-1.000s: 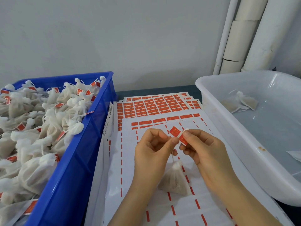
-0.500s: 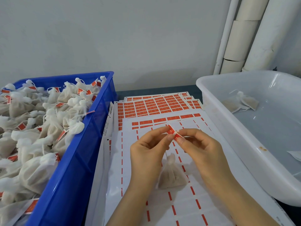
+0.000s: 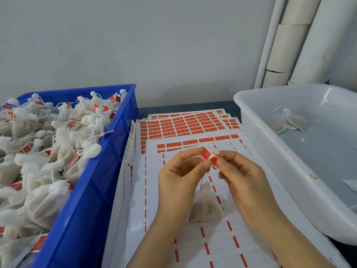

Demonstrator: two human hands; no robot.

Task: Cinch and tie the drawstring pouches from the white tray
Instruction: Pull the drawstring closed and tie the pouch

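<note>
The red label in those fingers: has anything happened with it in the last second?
Only a little. The left hand and right hand keep pinching the red label. The left hand's fingers have uncurled and stretched toward it, and the label has been turned between the fingertips. The pouch beneath sits slightly higher. The blue crate, label sheets and white tray are unchanged.

The near pouch (image 3: 205, 207) is matt gauzy cloth, the white tray (image 3: 286, 159) and blue crate (image 3: 87, 194) glossy smooth plastic, the label sheets (image 3: 193, 246) smooth paper.
</note>
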